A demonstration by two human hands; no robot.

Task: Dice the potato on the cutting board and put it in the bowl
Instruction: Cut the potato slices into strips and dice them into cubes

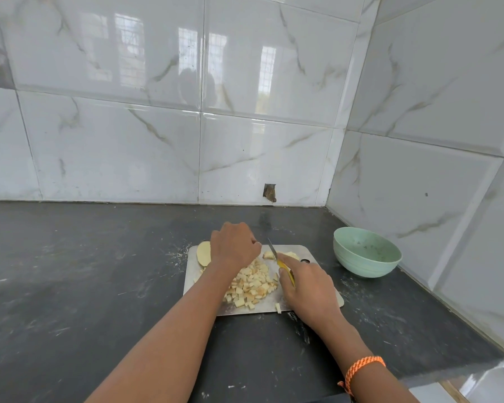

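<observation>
A steel cutting board (198,274) lies on the dark counter. A heap of diced potato (253,285) covers its middle. A flat potato slice (203,253) lies at the board's far left corner, and small potato pieces (282,255) sit at the far right. My right hand (306,289) grips a yellow-handled knife (277,258), blade pointing away toward the far edge. My left hand (234,247) is curled over the far side of the board beside the blade; what its fingers hold is hidden. A green bowl (367,253) stands right of the board, with no potato visible inside.
The dark stone counter (85,271) stretches left and toward me. Tiled walls close the back and the right side, meeting in a corner behind the bowl. The counter's front edge runs at the lower right. One dice piece (278,308) sits at the board's near edge.
</observation>
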